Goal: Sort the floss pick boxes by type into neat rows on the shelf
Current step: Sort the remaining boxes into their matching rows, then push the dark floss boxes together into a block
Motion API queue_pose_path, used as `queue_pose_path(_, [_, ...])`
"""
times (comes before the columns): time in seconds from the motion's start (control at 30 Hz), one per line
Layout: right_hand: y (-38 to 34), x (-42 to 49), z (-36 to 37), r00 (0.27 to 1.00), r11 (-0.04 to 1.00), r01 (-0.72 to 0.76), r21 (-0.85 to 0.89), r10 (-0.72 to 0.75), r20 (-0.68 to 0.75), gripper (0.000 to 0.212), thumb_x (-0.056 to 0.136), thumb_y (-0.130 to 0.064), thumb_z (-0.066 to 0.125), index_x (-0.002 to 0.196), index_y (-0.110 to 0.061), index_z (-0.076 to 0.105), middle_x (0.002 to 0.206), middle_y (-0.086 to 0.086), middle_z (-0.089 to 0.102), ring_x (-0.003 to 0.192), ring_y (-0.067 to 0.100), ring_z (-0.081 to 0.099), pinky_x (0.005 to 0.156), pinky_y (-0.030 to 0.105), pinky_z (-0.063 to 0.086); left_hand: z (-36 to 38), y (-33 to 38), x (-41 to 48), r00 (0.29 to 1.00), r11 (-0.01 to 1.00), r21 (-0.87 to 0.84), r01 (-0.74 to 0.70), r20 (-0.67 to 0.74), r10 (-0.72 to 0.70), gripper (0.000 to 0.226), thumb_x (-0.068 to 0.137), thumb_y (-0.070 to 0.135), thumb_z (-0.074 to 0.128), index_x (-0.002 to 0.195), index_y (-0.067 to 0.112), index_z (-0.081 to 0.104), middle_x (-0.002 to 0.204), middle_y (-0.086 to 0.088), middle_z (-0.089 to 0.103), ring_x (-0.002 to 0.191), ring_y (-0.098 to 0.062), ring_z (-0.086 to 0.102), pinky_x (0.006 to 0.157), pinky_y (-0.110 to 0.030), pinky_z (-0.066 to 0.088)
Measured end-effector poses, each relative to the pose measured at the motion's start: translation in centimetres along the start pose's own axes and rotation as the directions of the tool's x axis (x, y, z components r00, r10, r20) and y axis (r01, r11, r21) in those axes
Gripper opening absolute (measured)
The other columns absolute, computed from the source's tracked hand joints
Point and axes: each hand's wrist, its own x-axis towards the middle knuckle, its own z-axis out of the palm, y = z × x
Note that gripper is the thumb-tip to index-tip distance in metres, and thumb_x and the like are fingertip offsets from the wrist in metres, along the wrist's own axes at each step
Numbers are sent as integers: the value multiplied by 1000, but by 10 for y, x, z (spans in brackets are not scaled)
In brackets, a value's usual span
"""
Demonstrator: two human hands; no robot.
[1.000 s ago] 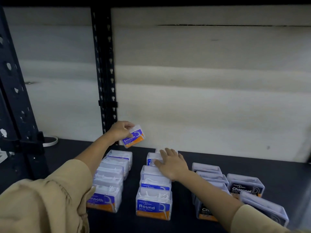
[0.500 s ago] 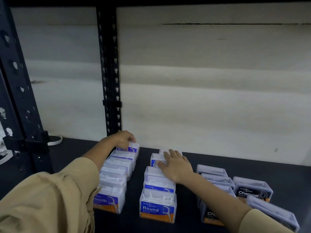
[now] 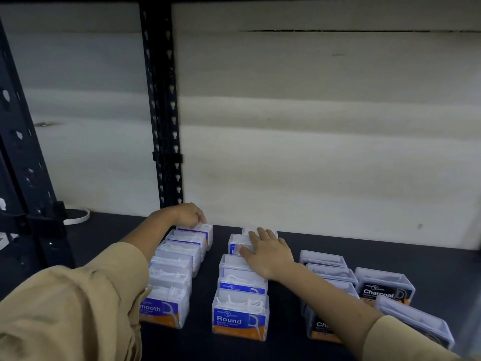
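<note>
Six Smooth boxes (image 3: 164,308), five Round boxes (image 3: 239,319), about six Charcoal boxes (image 3: 385,290).

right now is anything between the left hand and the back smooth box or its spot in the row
Nothing visible does. The left hand already holds the back smooth box, and it sits at the rear end of the smooth row.

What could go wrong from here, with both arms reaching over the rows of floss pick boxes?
1. The left-hand grip holds the rearmost Smooth box; released unaligned, it would leave that row crooked.
2. The left sleeve overlaps the front Smooth box, and the right forearm crosses over the Charcoal row; withdrawing either arm could drag boxes.
3. The right-hand grip presses flat on the Round row; a push might skew it.
</note>
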Motion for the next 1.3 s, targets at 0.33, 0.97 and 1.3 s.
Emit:
queue_pose_path(0.33, [6,-9,-8,1000,997,-28,69,28,-3,61,96,-53,22,147,-20,21,157,6,15,146,25,10,119,45,10,23,39,-21,968,987,25,-160,-189,162,46,93,12,46,139,19,45,140,-12,49,129,-24,47,107,-28,36])
queue_pose_path(0.97, [110,-141,-49,944,976,-177,124,204,-260,47,98,-40,33,142,-24,35,148,1,39,136,23,35,111,41,28,111,176,-137,848,868,89,-488,-187,496,51,96,39,43,144,28,33,146,-1,39,134,-21,38,108,-37,36])
queue_pose_path(1.3, [156,-202,-26,926,976,-204,79,218,-308,50,95,-36,41,143,-26,31,150,-5,34,140,16,28,114,37,23,160,206,-173,797,777,344,-527,-118,593,73,89,56,46,150,29,17,157,0,19,144,-21,19,117,-43,15])
